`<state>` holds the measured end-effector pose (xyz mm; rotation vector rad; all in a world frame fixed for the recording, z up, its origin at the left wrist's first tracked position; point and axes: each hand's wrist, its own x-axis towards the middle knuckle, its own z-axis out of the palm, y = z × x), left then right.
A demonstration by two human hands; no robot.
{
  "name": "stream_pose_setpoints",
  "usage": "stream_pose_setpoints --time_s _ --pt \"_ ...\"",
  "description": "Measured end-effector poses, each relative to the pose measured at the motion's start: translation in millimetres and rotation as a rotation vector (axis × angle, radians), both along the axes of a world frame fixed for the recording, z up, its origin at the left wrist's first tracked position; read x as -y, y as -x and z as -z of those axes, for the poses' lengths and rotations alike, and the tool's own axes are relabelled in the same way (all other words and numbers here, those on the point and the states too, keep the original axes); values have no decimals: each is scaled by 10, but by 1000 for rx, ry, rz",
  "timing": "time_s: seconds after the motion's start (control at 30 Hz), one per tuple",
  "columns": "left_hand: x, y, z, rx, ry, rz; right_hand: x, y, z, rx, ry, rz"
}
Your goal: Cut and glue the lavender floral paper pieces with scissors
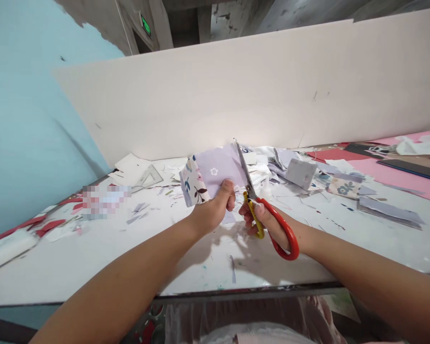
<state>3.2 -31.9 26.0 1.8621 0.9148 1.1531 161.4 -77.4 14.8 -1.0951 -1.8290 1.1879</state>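
Note:
My left hand (217, 205) pinches a piece of lilac paper (218, 167) with a white flower on it, its thumb on the front. The left part of this piece shows a cream floral pattern with blue and brown leaves. In my right hand (267, 222) is a pair of scissors (286, 234) with one red handle and one yellow-wrapped handle. Their blades point up and lie along the right edge of the paper. Whether the blades are fully closed I cannot tell. Both hands are above the white table, close together.
Paper scraps (301, 174) are heaped behind and right of my hands. A clear set square (150, 177) lies at the back left. Pink sheets (408, 177) and a dark flat object (412, 169) lie at right. A pale panel (236, 95) stands behind the table.

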Motion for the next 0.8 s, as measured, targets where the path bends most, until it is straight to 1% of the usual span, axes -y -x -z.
stream_pose_setpoints --time_s 0.13,0.27,0.4,0.5,0.67,0.8 --pt "3 4 -3 -9 -3 24 -14 -4 12 20 -83 35" --pt "11 11 6 -19 1 50 -76 -25 68 42 -156 79" --pt "5 19 16 -43 -29 74 -121 -49 120 41 -162 112" --pt "2 22 16 -63 -44 78 -117 -40 115 30 -137 132" --pt "12 18 12 -115 -12 106 -102 -5 103 5 -153 176" --pt "15 23 4 -139 0 123 -109 -3 111 28 -161 179"
